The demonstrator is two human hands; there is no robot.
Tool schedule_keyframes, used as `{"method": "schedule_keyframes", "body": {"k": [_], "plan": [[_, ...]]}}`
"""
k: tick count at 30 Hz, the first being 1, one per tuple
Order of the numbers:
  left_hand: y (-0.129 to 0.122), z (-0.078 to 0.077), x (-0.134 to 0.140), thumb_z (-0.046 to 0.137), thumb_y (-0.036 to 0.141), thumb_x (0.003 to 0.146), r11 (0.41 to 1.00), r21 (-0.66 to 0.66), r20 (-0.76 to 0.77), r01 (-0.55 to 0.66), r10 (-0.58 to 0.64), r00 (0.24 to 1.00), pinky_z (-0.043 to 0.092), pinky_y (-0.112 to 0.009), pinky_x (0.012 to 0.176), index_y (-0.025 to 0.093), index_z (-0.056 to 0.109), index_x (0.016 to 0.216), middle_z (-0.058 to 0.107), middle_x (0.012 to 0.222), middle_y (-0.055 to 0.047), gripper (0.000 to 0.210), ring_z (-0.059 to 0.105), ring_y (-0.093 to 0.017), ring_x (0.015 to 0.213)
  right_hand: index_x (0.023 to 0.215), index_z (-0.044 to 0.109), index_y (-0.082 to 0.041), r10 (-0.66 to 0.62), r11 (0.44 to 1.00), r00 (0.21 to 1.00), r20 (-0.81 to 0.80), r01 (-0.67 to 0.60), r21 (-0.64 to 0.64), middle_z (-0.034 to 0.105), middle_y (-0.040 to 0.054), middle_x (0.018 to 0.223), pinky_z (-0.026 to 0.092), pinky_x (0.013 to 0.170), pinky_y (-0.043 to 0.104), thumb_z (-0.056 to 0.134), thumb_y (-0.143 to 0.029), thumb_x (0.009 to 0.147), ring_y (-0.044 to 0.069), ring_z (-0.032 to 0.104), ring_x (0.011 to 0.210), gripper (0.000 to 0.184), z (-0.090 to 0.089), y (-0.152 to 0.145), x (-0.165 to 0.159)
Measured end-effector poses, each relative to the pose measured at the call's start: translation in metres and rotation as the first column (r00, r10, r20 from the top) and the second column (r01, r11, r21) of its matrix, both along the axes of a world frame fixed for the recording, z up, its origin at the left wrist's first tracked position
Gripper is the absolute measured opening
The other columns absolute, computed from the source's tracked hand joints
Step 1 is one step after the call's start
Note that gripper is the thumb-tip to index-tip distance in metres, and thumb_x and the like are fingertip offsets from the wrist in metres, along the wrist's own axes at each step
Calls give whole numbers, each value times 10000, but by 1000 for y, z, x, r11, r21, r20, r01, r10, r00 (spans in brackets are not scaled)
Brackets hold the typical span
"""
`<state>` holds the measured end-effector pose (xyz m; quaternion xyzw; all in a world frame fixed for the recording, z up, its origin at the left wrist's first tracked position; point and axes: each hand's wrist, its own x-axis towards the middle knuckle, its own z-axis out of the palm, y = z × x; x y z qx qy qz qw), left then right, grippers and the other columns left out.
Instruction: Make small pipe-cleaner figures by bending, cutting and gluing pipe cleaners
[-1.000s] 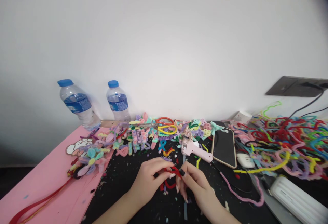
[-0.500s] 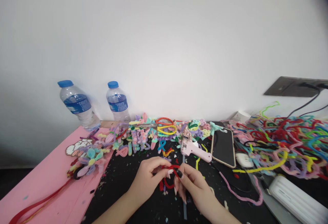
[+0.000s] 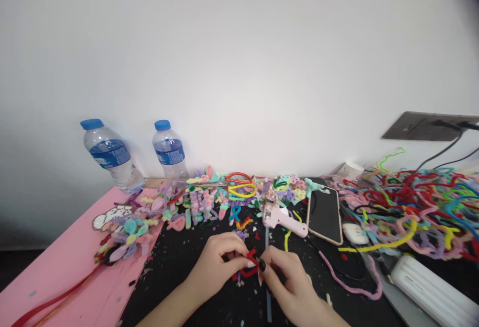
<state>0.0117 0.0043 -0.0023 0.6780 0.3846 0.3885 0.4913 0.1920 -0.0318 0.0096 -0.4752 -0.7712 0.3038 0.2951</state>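
Note:
Between my two hands is a red pipe cleaner (image 3: 252, 254), bent into a small shape. My left hand (image 3: 220, 257) pinches its left side between thumb and forefinger. My right hand (image 3: 284, 272), with a dark thumbnail or fingertip nail showing, pinches the right side close by. More red pipe cleaner (image 3: 249, 271) shows below the fingers, partly hidden; I cannot tell whether it is joined to the held part. A pink glue gun (image 3: 286, 221) lies just beyond my right hand, with a clear glue stick (image 3: 268, 307) running under that hand.
Finished pipe-cleaner pieces (image 3: 204, 204) and scissors (image 3: 239, 184) line the wall. A phone (image 3: 325, 215), white earbud case (image 3: 355, 234), tangled pipe cleaners (image 3: 419, 202) and a white ribbed case (image 3: 430, 287) sit right. Two water bottles (image 3: 112, 155) and pink board (image 3: 63, 257) are left.
The red pipe cleaner has turned in my fingers, and a short end now points up. My right hand has shifted slightly right, its fingers more curled. The view has moved a little.

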Motion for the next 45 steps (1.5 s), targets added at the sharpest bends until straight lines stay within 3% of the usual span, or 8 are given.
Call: {"method": "schedule_keyframes", "body": {"k": [12,16,19,23,30,36,39,45], "plan": [[-2,-3,1,658,156,683,993,-113,-38,21,-26,999,350,-192,493,141,674,599,528,612,1,87,476,-93,534,659,411,-199,108,974,987,117,-128,186,456,-24,563,315,497,207,420,-145,808,96,413,504,159,5,-6,-1],[3,-2,-2,644,234,710,968,-207,31,-138,147,989,376,-192,493,134,584,580,515,558,21,174,498,-94,494,721,454,-201,-148,957,988,54,129,259,478,-11,585,319,510,223,401,-198,853,111,438,510,142,1,6,13],[7,-1,-4,635,277,726,943,-227,46,-241,258,965,396,-191,518,143,547,587,519,509,33,212,497,-95,494,881,533,-214,-414,903,892,183,376,208,517,-16,565,290,490,239,480,-260,829,132,461,489,88,4,20,28],[9,-1,-4,642,300,718,924,-252,84,-289,318,944,414,-191,518,147,559,617,521,531,37,201,503,-99,508,701,593,-220,-387,921,861,329,378,92,557,-1,530,250,477,243,576,-254,748,148,493,490,61,5,33,41],[12,-10,-5,646,348,715,908,-298,166,-295,353,921,437,-213,509,145,592,720,506,559,36,210,511,-109,508,547,515,-178,-366,928,928,-65,360,-95,454,-20,495,266,465,232,560,-316,765,108,395,471,261,10,33,44],[13,-4,-2,660,371,710,891,-400,238,-213,326,915,437,-201,521,135,587,725,535,553,26,247,509,-101,520,559,518,-161,-444,893,682,-581,282,-350,480,-17,476,248,423,208,604,-421,764,74,354,429,341,17,31,48],[12,-2,-1,657,375,716,882,-451,287,-138,290,913,427,-189,518,135,578,715,544,573,22,252,507,-92,528,589,546,-153,-429,895,613,-664,186,-406,526,-4,493,298,446,202,679,-390,712,82,421,452,298,14,33,42],[11,-3,-1,680,371,691,876,-468,277,-118,272,922,391,-179,483,125,564,654,509,558,28,275,465,-74,497,739,588,-163,-377,868,669,-640,13,-497,588,-9,566,379,511,205,749,-329,656,105,522,519,246,7,30,23]]}}
